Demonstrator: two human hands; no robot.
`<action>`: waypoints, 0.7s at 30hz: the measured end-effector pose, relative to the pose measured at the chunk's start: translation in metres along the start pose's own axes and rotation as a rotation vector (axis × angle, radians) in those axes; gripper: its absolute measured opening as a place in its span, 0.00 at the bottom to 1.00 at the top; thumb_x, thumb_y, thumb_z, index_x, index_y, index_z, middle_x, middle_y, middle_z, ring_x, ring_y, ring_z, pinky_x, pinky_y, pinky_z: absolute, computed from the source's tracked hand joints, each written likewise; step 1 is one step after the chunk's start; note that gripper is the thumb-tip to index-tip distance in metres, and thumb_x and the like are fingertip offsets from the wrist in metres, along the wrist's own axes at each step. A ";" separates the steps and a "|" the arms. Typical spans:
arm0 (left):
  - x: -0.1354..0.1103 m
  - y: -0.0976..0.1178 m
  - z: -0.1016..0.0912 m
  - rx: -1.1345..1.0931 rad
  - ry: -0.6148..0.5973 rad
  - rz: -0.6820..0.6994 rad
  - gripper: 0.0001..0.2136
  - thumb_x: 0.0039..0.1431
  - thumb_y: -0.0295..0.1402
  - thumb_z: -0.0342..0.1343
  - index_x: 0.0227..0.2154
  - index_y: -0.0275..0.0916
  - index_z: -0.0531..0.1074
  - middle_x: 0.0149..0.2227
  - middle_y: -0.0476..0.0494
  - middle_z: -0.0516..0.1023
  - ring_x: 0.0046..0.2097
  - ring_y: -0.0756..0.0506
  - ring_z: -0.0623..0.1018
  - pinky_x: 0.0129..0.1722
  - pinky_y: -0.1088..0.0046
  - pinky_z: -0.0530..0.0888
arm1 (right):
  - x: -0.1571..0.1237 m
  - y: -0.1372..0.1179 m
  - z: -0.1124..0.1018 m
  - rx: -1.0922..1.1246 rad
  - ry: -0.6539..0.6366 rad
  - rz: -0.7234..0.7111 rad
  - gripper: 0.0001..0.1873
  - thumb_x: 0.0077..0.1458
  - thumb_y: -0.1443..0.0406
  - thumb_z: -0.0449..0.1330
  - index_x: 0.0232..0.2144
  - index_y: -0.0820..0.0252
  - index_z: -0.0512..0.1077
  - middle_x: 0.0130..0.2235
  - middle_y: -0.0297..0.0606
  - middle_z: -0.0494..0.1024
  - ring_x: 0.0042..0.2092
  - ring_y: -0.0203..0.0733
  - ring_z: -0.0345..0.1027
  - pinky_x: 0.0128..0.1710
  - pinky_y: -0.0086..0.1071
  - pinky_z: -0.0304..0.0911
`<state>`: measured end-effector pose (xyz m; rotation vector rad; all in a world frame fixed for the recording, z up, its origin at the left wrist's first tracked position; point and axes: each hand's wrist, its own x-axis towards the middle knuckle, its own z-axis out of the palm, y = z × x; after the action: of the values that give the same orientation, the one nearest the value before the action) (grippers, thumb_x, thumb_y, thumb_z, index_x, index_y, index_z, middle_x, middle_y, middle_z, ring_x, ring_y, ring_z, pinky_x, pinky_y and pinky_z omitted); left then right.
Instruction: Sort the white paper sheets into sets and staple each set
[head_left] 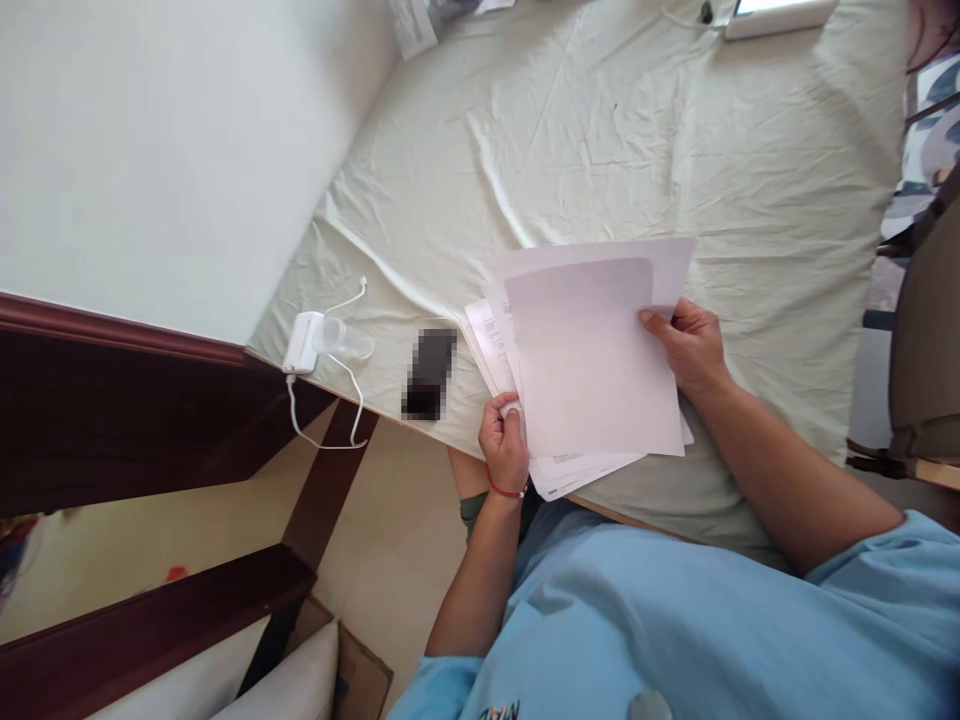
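Surface: a flat top under a pale green cloth [600,140], creased, with a wooden edge showing at the near side. A plain pale wall [150,150] runs along it at 9 o'clock. A dark wood frame [112,400] sits below the wall, over a cream tiled floor [382,540]. A brown chair [926,340] stands at 3 o'clock, beside the surface.

Papers [592,360]: a fanned stack of white pages at the near edge of the cloth, in centre view, partly overhanging toward the person. The top page is blank and lifted.
- Left hand [504,440], with a red bracelet [504,491] at the wrist: fingers pinched narrow on the stack's lower left corner.
- Right hand [690,345]: thumb on top and fingers curled under, gripping the right edge of the upper pages.

Writing: the lower pages carry printed lines, too small to read. The blue shirt [675,620] has lettering at the bottom edge of the view, cut off and unreadable.

On the cloth, from the papers:
- A dark phone [430,372] lies just beside them at 9 o'clock, blurred.
- A white charger [304,342] lies further out at 9 o'clock, its cable hanging over the edge.
- A white device [780,15] lies at 1 o'clock, well apart, at the far side.

Containers: a cardboard box [360,675] stands on the floor at 7 o'clock. Its contents cannot be told. A white cushion [292,690] touches its left side.
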<state>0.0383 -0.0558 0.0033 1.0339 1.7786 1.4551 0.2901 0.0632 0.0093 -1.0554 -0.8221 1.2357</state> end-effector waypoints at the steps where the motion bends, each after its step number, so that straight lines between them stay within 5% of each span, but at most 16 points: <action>1: 0.000 0.000 0.000 0.011 -0.009 0.008 0.12 0.64 0.42 0.60 0.43 0.40 0.76 0.34 0.48 0.77 0.34 0.48 0.75 0.37 0.72 0.73 | 0.000 -0.003 0.001 0.053 0.027 0.007 0.13 0.45 0.57 0.77 0.33 0.52 0.81 0.36 0.32 0.84 0.37 0.44 0.78 0.39 0.38 0.77; 6: 0.001 -0.004 -0.001 -0.017 -0.019 0.038 0.20 0.64 0.45 0.62 0.52 0.41 0.69 0.37 0.48 0.76 0.35 0.48 0.77 0.40 0.71 0.75 | 0.006 -0.010 0.001 0.249 0.100 0.054 0.17 0.37 0.58 0.78 0.30 0.51 0.78 0.37 0.35 0.86 0.49 0.56 0.81 0.50 0.52 0.79; 12: 0.002 -0.006 0.001 -0.023 -0.059 0.033 0.32 0.65 0.50 0.61 0.65 0.40 0.60 0.48 0.38 0.81 0.49 0.42 0.83 0.54 0.63 0.78 | 0.010 -0.009 -0.002 0.308 0.048 0.040 0.17 0.36 0.58 0.79 0.26 0.47 0.76 0.39 0.35 0.86 0.54 0.60 0.80 0.52 0.55 0.79; 17: 0.002 -0.005 0.002 0.005 -0.062 0.032 0.31 0.66 0.47 0.60 0.67 0.39 0.63 0.62 0.32 0.76 0.63 0.39 0.78 0.64 0.62 0.74 | 0.010 -0.010 -0.002 0.377 0.016 0.073 0.18 0.35 0.61 0.80 0.27 0.46 0.76 0.38 0.31 0.86 0.54 0.59 0.80 0.54 0.54 0.79; 21: 0.002 -0.007 0.002 0.011 -0.046 0.036 0.27 0.64 0.40 0.62 0.64 0.40 0.67 0.63 0.33 0.76 0.63 0.39 0.78 0.65 0.61 0.73 | 0.016 -0.009 -0.010 0.432 0.027 0.060 0.15 0.40 0.62 0.78 0.29 0.48 0.76 0.40 0.33 0.86 0.55 0.58 0.79 0.53 0.52 0.80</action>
<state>0.0376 -0.0537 -0.0040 1.1012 1.7456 1.4338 0.3047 0.0770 0.0137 -0.7468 -0.4739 1.3698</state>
